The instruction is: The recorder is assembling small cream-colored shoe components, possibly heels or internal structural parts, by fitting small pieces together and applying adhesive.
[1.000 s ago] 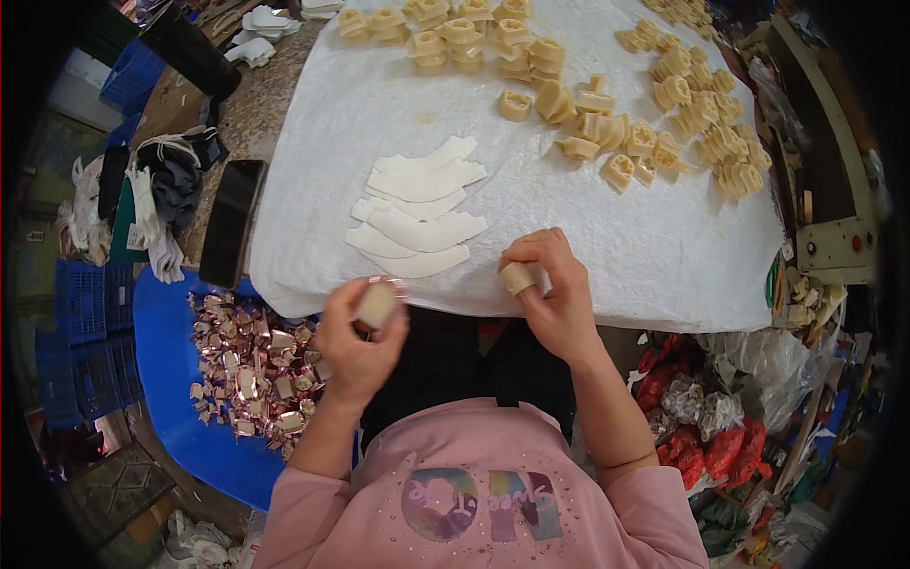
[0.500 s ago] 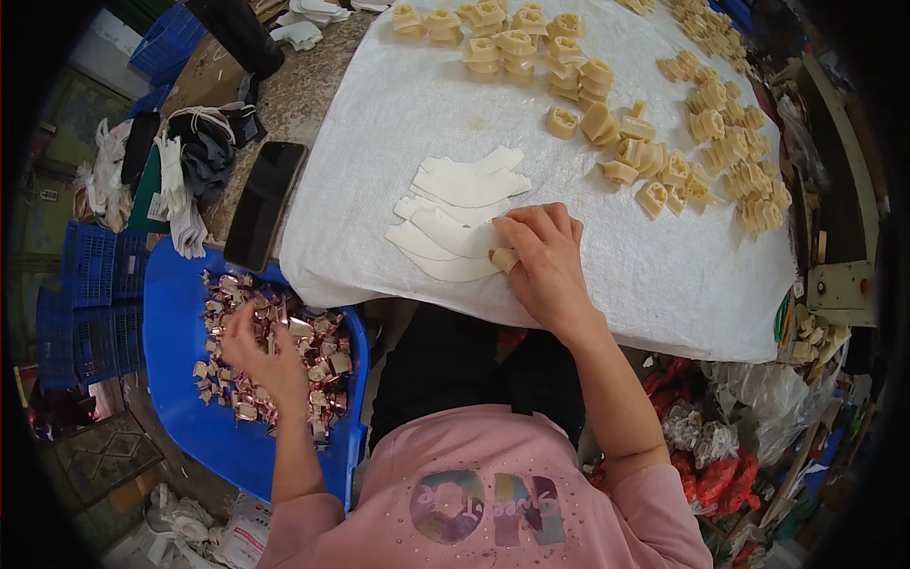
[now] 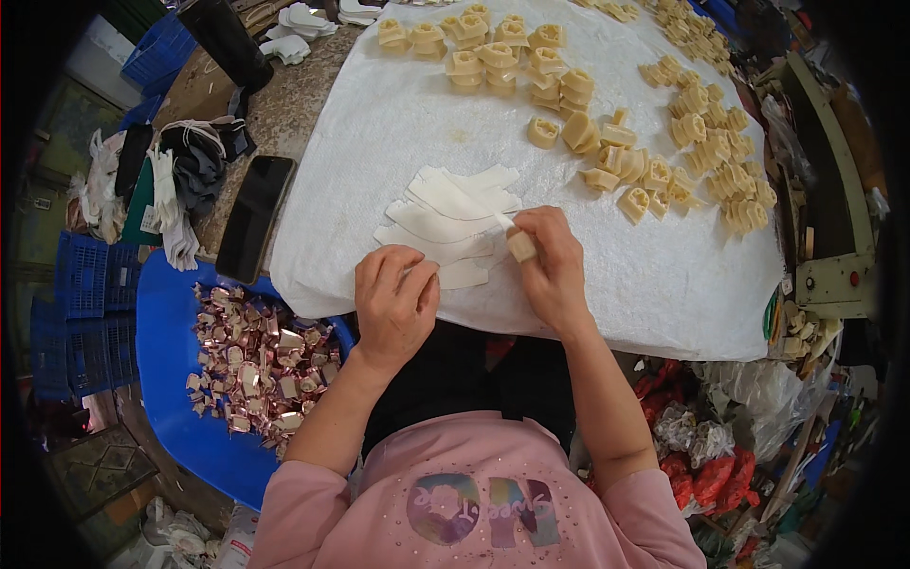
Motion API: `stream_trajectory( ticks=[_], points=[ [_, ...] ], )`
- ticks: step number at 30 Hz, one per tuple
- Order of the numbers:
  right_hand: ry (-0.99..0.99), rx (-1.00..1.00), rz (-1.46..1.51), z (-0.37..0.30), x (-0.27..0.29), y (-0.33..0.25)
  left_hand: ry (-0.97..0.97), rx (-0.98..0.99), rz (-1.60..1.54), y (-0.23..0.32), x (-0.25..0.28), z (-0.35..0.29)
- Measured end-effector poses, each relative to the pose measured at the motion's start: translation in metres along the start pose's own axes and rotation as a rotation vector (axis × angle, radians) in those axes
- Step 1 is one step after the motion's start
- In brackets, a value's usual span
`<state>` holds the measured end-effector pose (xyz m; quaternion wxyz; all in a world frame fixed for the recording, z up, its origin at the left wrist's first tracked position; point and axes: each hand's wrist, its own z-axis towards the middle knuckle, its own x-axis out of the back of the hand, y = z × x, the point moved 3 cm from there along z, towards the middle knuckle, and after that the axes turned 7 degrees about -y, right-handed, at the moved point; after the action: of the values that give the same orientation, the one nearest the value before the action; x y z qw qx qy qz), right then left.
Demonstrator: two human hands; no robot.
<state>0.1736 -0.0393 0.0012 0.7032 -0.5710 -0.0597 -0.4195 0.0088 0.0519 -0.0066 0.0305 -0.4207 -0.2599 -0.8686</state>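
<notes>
Several curved white flat pieces [image 3: 441,225] lie overlapping on a white woven sheet [image 3: 332,209]. My left hand [image 3: 393,303] is at their lower left edge, fingers curled together; what they pinch, if anything, is hidden. To the right of the pieces, my right hand [image 3: 552,270] is closed, a narrow white strip [image 3: 504,222] sticking out by its fingertips. A beige wrap [image 3: 520,245] shows on a digit of that hand. At the left, a blue basin [image 3: 166,379] holds many small shiny pinkish metallic parts [image 3: 261,365].
Beige moulded pieces [image 3: 578,133] stand in clusters across the sheet's far and right side. A black phone [image 3: 254,218] lies at the table's left edge, near cloth strips [image 3: 190,161] and a dark cylinder [image 3: 226,43]. Plastic bags [image 3: 720,474] are heaped low at the right.
My left hand has come up out of the basin to the white pieces. My right hand has shifted slightly, and a white strip now shows at its fingertips. The view has shifted a little.
</notes>
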Motion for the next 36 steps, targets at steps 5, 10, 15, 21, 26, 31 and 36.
stream_trajectory(
  ticks=[5, 10, 15, 21, 26, 31, 36],
  points=[
    [0.161, 0.222, -0.215, -0.028, 0.014, -0.027, -0.077, -0.006, 0.003, 0.016, 0.015, 0.004],
    [0.180, 0.257, -0.300, -0.059, 0.021, -0.045, -0.206, 0.061, -0.623, 0.038, 0.013, 0.005],
    [-0.023, 0.112, -0.120, -0.072, 0.039, -0.045, -0.303, 0.257, -0.861, 0.062, -0.010, 0.003],
    [-0.010, 0.057, 0.110, -0.077, 0.052, -0.038, -0.495, 0.049, -0.801, 0.085, -0.018, 0.009],
    [-0.107, -0.050, 0.197, -0.092, 0.070, -0.033, -0.653, -0.131, -0.735, 0.097, -0.025, 0.011],
    [0.021, -0.203, 0.027, -0.109, 0.092, -0.018, -0.685, -0.259, -0.640, 0.109, -0.034, 0.008],
    [0.141, -0.233, -0.158, -0.127, 0.132, 0.005, -0.726, 0.113, -0.906, 0.096, -0.037, 0.002]
  ],
)
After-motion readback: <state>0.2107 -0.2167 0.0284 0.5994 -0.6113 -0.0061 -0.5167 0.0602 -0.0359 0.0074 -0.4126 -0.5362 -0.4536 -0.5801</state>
